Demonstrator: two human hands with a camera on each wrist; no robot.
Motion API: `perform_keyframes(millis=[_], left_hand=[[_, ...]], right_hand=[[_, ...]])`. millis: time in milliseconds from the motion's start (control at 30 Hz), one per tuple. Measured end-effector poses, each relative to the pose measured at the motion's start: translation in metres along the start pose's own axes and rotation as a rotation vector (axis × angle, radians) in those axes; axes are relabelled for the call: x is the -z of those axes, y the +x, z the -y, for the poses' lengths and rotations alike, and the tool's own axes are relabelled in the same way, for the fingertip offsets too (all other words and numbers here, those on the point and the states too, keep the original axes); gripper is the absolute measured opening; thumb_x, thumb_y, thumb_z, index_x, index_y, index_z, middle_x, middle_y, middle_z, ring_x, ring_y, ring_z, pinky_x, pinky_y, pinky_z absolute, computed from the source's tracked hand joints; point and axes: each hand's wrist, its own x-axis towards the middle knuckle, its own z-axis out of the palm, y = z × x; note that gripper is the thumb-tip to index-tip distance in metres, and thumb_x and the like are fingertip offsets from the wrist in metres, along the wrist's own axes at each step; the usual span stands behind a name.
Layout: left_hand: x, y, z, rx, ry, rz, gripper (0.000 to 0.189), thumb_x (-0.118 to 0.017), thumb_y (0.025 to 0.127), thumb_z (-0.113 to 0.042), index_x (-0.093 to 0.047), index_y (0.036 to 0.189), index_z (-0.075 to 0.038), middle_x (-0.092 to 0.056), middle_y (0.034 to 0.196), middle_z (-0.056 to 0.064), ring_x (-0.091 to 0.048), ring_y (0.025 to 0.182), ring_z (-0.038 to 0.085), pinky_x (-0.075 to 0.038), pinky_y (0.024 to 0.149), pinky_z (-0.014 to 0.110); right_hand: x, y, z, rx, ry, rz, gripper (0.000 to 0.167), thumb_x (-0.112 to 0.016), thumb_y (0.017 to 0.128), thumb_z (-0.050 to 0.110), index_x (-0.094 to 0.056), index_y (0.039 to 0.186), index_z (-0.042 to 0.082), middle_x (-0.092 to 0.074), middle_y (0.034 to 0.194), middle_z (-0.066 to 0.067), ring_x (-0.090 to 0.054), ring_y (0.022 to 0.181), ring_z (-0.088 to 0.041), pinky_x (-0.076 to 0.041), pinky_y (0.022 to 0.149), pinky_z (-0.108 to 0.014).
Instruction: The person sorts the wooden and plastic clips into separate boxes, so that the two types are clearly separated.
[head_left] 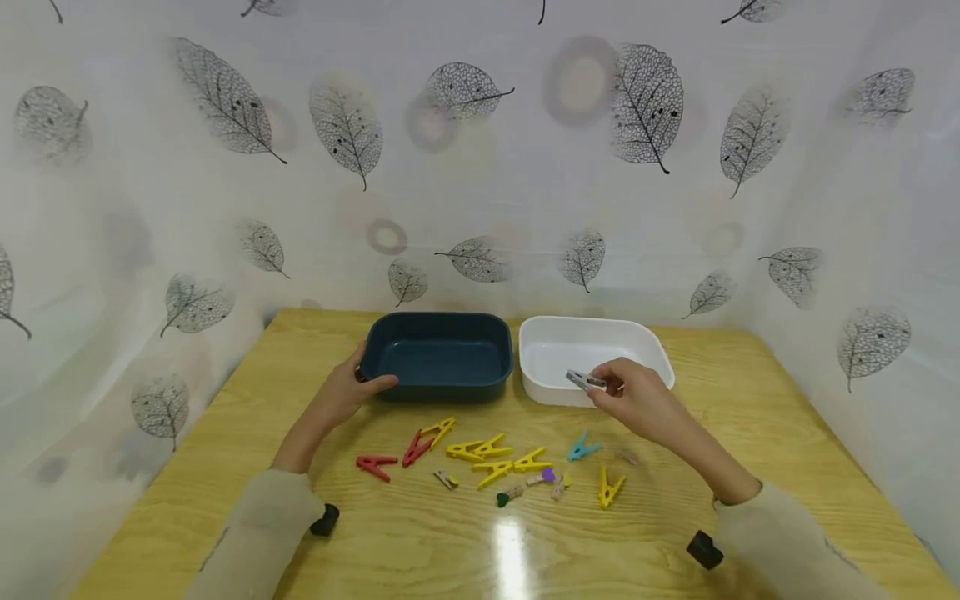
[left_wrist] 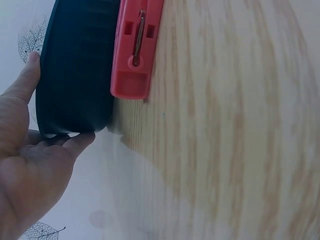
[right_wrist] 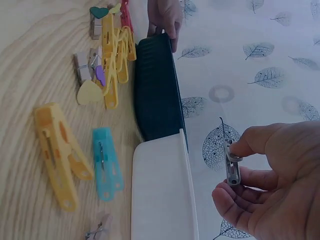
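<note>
My left hand point(head_left: 348, 390) grips the left end of a dark blue-green plastic basin point(head_left: 442, 392), thumb at its front rim and fingers round its end. Over the front rim of a white basin point(head_left: 551, 394), my right hand point(head_left: 637, 400) pinches a grey clothespin point(head_left: 577, 380) between thumb and fingers. The right wrist view shows that clothespin point(right_wrist: 233, 170) held end-on by the fingertips. Red clothespins point(head_left: 375, 465) and yellow clothespins point(head_left: 492, 473) lie on the table in front of the dark basin. A light-blue clothespin point(head_left: 582, 447) rests below the right hand.
Small wooden clothespins with a green heart point(head_left: 502, 500) and a purple heart point(head_left: 548, 474) lie mid-table. Another yellow clothespin point(head_left: 609, 488) sits to their right. The wooden table point(head_left: 405, 542) meets a leaf-patterned sheet point(head_left: 480, 183) behind the basins.
</note>
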Motion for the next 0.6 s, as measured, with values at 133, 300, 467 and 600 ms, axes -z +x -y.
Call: perform_keyframes(millis=[133, 300, 467, 600], left_hand=[[0.001, 0.000, -0.001, 0.008, -0.005, 0.004, 0.105, -0.069, 0.098, -0.049, -0.001, 0.165, -0.002, -0.009, 0.168, 0.030, -0.020, 0.151, 0.050, -0.028, 0.117, 0.063], [0.001, 0.000, -0.002, 0.012, -0.011, 0.009, 0.106, -0.069, 0.098, -0.049, -0.001, 0.165, -0.003, -0.011, 0.167, 0.032, -0.020, 0.150, 0.050, -0.028, 0.117, 0.064], [0.001, 0.001, -0.001, 0.008, -0.014, 0.008, 0.107, -0.069, 0.098, -0.050, -0.001, 0.165, -0.002, -0.012, 0.166, 0.033, -0.023, 0.149, 0.050, -0.030, 0.116, 0.063], [0.001, 0.001, -0.001, 0.012, -0.003, 0.009, 0.108, -0.069, 0.097, -0.052, -0.002, 0.165, -0.002, -0.013, 0.165, 0.034, -0.024, 0.149, 0.051, -0.031, 0.116, 0.063]], right_hand=[[-0.007, 0.018, 0.007, 0.014, 0.028, -0.014, 0.016, -0.072, 0.093, 0.008, -0.072, 0.105, -0.003, -0.065, 0.091, -0.007, -0.059, 0.075, -0.015, -0.047, 0.059, -0.026], [-0.020, 0.039, 0.014, 0.022, 0.070, -0.010, 0.019, -0.071, 0.094, 0.009, -0.072, 0.108, -0.004, -0.066, 0.092, -0.010, -0.058, 0.074, -0.017, -0.045, 0.058, -0.027], [-0.032, 0.060, 0.018, 0.019, 0.062, 0.000, 0.020, -0.071, 0.095, 0.011, -0.072, 0.109, -0.003, -0.067, 0.094, -0.010, -0.057, 0.074, -0.017, -0.045, 0.061, -0.029], [-0.040, 0.077, 0.018, 0.027, 0.038, -0.005, 0.017, -0.072, 0.095, 0.013, -0.074, 0.104, -0.001, -0.068, 0.089, -0.008, -0.055, 0.071, -0.017, -0.044, 0.061, -0.031]])
